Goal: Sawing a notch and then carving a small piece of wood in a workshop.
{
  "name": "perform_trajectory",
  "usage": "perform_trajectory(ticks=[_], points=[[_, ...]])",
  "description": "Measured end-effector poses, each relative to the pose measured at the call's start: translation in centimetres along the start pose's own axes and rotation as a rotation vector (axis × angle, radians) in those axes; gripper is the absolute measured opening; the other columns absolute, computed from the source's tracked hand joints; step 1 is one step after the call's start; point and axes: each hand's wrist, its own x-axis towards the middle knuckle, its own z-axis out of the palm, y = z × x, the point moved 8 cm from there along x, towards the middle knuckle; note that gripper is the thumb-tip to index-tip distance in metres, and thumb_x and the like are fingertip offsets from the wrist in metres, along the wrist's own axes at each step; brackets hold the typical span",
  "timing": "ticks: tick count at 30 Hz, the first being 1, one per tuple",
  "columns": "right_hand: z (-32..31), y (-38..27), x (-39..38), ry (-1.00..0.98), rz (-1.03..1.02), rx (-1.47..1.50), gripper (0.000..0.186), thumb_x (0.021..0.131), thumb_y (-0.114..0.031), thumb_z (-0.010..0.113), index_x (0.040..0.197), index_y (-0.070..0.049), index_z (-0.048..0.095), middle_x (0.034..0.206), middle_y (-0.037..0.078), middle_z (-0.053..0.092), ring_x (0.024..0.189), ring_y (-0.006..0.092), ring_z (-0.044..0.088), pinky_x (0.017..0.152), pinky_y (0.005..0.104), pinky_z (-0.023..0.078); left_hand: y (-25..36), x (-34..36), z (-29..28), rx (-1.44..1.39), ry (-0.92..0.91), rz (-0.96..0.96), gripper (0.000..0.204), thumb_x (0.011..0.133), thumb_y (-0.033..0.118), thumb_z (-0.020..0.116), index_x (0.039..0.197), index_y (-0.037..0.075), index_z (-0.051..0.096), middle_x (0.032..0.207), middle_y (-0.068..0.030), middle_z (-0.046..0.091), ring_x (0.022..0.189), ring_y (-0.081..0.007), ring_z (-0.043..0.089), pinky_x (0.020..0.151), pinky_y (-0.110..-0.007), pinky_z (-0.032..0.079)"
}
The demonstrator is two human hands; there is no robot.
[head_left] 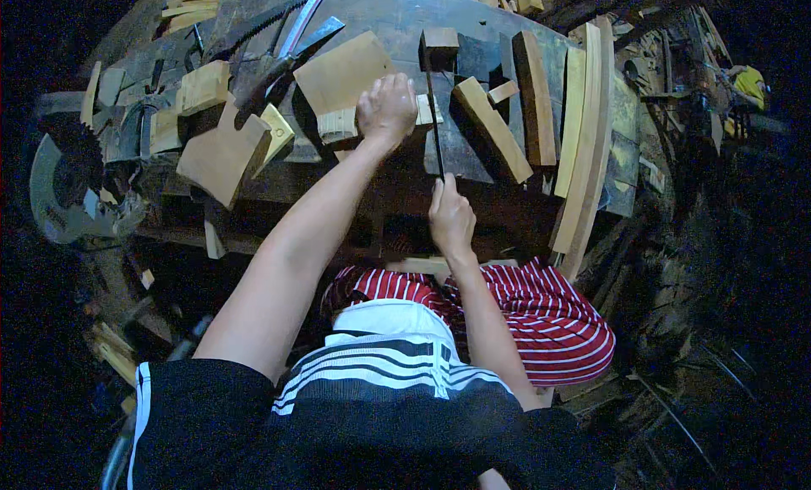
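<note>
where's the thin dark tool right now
In the head view, the thin dark tool is above and slightly right of centre, its near end in the right hand, its shaft just right of the left hand.

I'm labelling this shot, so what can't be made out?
Head view:
Thin dark tool: grip end hidden by the right hand.
Pale wood: partly hidden by the left hand.
Wood scraps: cut off at the upper edge.
Yellow patch: too small and dim.
</note>
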Motion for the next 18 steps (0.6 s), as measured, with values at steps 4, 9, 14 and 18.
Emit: perform_trajectory(ticks=[4,9,14,18], points=[[-1.2,-2.2,5.1,0.058,-0.113,-0.010,0.025,0.094,-0.027,0.039,0.105,-0.008,0.049,0.069,0.027,0.059,0.068,0.0455,0.059,0.061,0.0561,0.046,0.7,0.5,0.8,-0.020,0.037,0.068,0.024,0.089,0.030,0.045,0.086,0.010,0.058,0.090,-0.0085,0.063,0.089,-0.0255,0.060,0.073,-0.043,0.046],[-0.9,-1.7,3.1,0.063,-0.048,-0.027,0.025,0.094,-0.027,0.039,0.101,-0.007,0.051,0.069,0.026,0.060,0.067,0.0456,0.059,0.061,0.0551,0.046,0.5,0.1,0.3,-0.003,0.058,0.057,0.023,0.089,0.029,0.045,0.086,0.011,0.058,0.089,-0.0079,0.062,0.089,-0.0253,0.059,0.072,-0.043,0.047],[-1.4,-1.8,2.3,0.125,-0.067,0.015,0.027,0.093,-0.028,0.042,0.100,-0.004,0.052,0.066,0.027,0.059,0.064,0.0447,0.059,0.057,0.0543,0.047,0.3,0.2,0.5,-0.025,0.150,0.103,0.022,0.088,0.030,0.046,0.085,0.011,0.057,0.087,-0.0065,0.060,0.088,-0.0246,0.059,0.071,-0.043,0.046],[-1.7,-3.0,5.1,0.161,-0.095,-0.007,0.025,0.093,-0.028,0.042,0.099,-0.006,0.052,0.066,0.027,0.059,0.064,0.0451,0.059,0.057,0.0551,0.046,1.0,-0.7,-0.3,-0.027,0.175,0.103,0.020,0.088,0.029,0.048,0.085,0.012,0.056,0.084,-0.0057,0.057,0.086,-0.0243,0.058,0.071,-0.042,0.045]])
